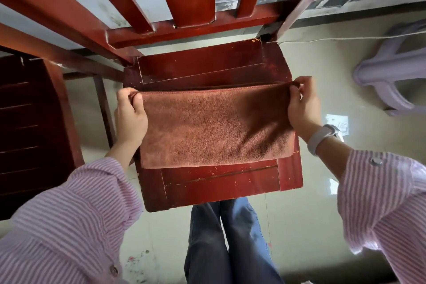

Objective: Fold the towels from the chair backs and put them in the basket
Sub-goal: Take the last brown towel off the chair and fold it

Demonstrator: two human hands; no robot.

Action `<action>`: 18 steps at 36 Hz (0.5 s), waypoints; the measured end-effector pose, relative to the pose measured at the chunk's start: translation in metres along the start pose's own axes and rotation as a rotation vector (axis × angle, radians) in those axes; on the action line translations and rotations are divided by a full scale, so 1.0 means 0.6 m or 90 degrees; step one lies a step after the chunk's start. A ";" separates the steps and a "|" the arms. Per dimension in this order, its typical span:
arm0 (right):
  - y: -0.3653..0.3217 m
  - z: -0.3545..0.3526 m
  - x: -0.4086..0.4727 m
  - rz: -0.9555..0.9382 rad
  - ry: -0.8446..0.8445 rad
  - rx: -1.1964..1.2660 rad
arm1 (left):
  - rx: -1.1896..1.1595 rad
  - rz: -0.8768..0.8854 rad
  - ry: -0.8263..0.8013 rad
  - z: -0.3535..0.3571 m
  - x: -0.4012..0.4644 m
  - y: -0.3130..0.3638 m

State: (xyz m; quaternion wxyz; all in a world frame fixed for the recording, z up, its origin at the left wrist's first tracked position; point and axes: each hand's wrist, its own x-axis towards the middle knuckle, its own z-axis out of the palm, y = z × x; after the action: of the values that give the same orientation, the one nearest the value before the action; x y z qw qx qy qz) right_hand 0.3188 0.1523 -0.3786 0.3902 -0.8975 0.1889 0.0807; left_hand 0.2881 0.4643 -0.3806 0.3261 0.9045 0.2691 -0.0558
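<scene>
A brown towel [212,127] lies folded in a wide rectangle on the seat of a red wooden chair [221,189]. My left hand [130,114] pinches the towel's far left corner. My right hand [302,105] pinches the far right corner, its wrist wearing a pale band. The far edge of the towel is stretched straight between both hands. No basket is in view.
The chair's slatted back [184,7] rises just beyond the towel. A second dark red chair [30,127] stands at the left. A lilac plastic stool [389,71] lies on the tiled floor at the right. A white cable [345,38] runs along the wall.
</scene>
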 end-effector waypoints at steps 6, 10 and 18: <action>0.013 0.016 0.023 0.040 -0.004 -0.033 | 0.047 0.005 0.028 0.012 0.012 -0.007; 0.021 0.021 0.035 0.047 -0.006 -0.103 | 0.082 0.008 0.036 0.017 0.018 -0.013; 0.016 0.017 0.043 0.100 0.013 -0.098 | 0.049 -0.086 0.048 0.013 0.036 -0.014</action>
State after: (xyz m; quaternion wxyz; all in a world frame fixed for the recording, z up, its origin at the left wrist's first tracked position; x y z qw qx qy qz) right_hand 0.3385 0.1466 -0.3992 0.3106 -0.9081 0.2555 0.1163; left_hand 0.3025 0.4745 -0.3969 0.2761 0.8978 0.3390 -0.0538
